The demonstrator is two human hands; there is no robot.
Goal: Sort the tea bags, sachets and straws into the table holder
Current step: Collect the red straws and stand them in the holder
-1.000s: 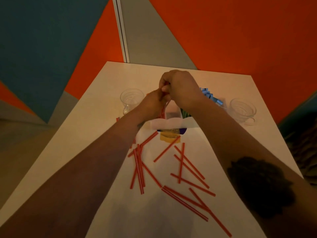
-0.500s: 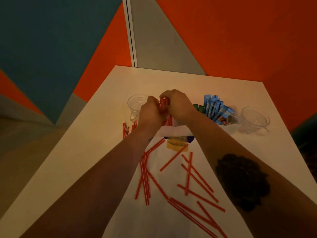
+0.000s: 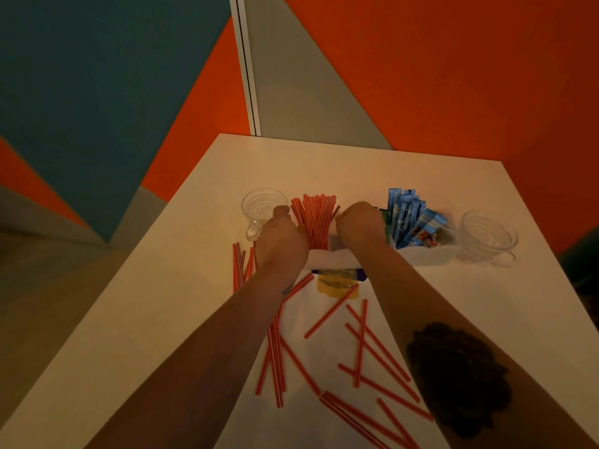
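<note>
The step in hand looks like seating a bundle of red straws point(image 3: 316, 222) in the left compartment of the white table holder point(image 3: 428, 254). The bundle stands upright and fanned between the two hands. The left hand point(image 3: 283, 243) lies against its left side with fingers curled, and the right hand point(image 3: 359, 228) sits just right of it, knuckles up and fingers bent. Whether either hand actually grips straws or only steadies them I cannot tell, since the fingertips are hidden.

Right of the right hand, blue sachets point(image 3: 408, 218) stand in the holder's far compartment, with something green just beside that hand. Below the wrists, a yellow and purple packet point(image 3: 337, 280) lies against the holder's near wall.

Many loose straws point(image 3: 359, 345) lie scattered on the bench point(image 3: 181, 286) under and between the forearms, with a few more left of the left wrist. The next move likely calls for letting go and gathering these in small handfuls.

A clear cup point(image 3: 262, 205) stands just beyond the left hand and a second cup point(image 3: 487, 238) well right of the right hand. Both could be knocked when reaching.
</note>
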